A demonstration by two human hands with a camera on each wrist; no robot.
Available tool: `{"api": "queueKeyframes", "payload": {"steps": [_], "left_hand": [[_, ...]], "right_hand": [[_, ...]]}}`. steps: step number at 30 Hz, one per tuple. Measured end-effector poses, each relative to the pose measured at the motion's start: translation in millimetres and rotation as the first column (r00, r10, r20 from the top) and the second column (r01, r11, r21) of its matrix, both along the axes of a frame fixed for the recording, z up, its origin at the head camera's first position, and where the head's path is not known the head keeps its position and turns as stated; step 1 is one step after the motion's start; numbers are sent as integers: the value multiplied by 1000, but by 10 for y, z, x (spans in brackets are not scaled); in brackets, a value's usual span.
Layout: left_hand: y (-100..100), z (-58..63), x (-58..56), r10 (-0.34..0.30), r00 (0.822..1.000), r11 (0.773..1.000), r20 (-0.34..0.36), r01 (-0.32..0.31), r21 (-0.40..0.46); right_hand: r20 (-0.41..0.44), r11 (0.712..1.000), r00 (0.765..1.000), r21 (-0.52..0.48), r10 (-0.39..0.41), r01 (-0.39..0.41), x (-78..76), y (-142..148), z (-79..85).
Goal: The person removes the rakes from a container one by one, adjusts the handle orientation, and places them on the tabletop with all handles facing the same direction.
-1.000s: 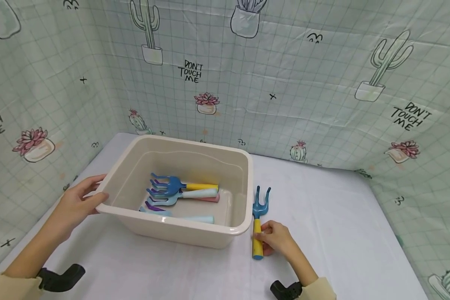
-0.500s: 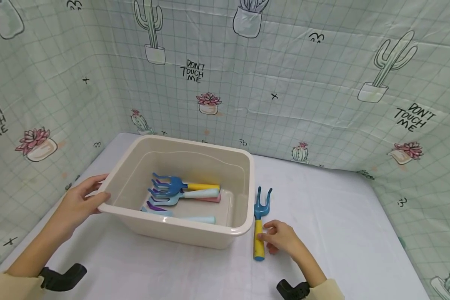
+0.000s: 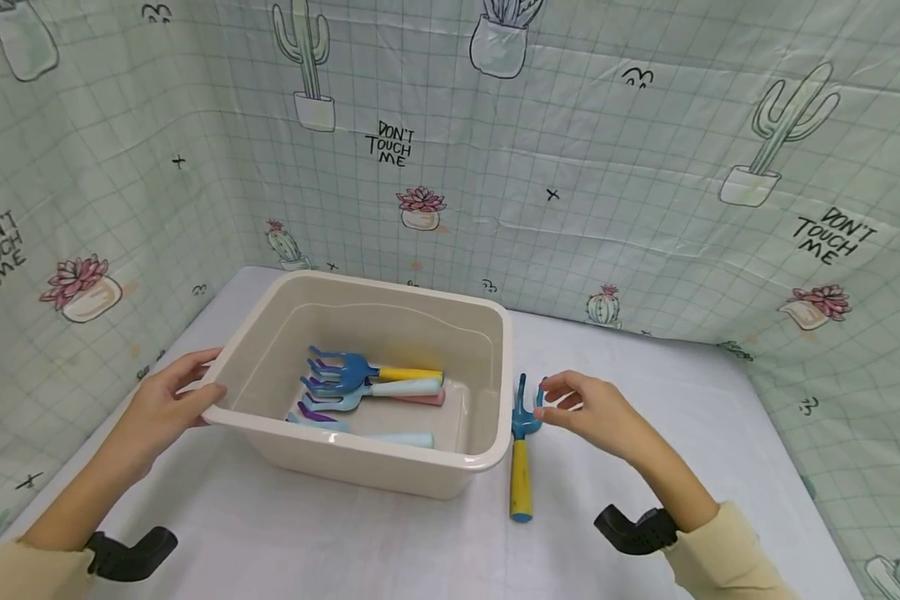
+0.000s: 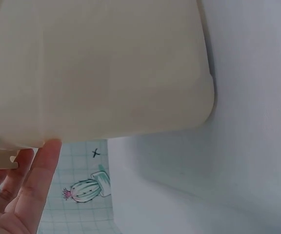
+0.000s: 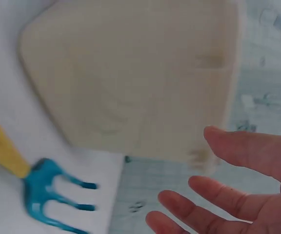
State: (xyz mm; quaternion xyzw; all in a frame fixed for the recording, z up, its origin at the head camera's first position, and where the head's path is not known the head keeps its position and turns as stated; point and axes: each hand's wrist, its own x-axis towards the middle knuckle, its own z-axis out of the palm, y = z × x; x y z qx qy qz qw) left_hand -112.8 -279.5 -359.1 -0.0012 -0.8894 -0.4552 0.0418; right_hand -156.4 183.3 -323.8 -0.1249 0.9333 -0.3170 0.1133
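Observation:
A cream plastic basin (image 3: 360, 467) stands on the white-covered table. My left hand (image 3: 157, 408) grips its left rim, thumb on the upper side and fingers beneath. To the right of the basin lies a hand rake (image 3: 521, 479) with a yellow handle and blue tines, its tines toward the back. Over those tines hovers my right hand (image 3: 596, 412), fingers bent loosely and holding nothing. In the right wrist view, thumb and fingers (image 5: 238, 200) are spread apart near the basin's wall, and the rake's blue head (image 5: 40, 187) lies off to the side.
Several small garden tools lie in the basin, among them a blue rake (image 3: 352, 372) with a yellow handle, a light blue fork (image 3: 412, 387) and a pink handle (image 3: 427, 399). A cactus-print cloth (image 3: 645, 208) walls the table's back and sides.
My right hand has let go of the rake's yellow handle and moved up and back over its tines. The rake stays on the table; my left hand still grips the rim.

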Motion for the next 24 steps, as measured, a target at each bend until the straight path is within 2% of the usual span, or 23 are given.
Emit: {"api": "queueKeyframes", "payload": {"steps": [6, 11, 17, 24], "left_hand": [[21, 32, 11, 8, 1000, 1000, 15, -7, -11], [18, 29, 5, 10, 999, 1000, 32, -10, -3], [23, 37, 17, 8, 999, 1000, 40, -8, 5], [38, 46, 30, 12, 999, 1000, 35, -13, 13]], "right_hand": [[-48, 992, 991, 6, 126, -126, -132, -178, 509], [-28, 971, 971, 31, 237, -236, -292, -399, 753], [61, 941, 942, 61, 329, -333, -506, -735, 881], [162, 874, 872, 84, 463, -479, -743, -1161, 869]]}}
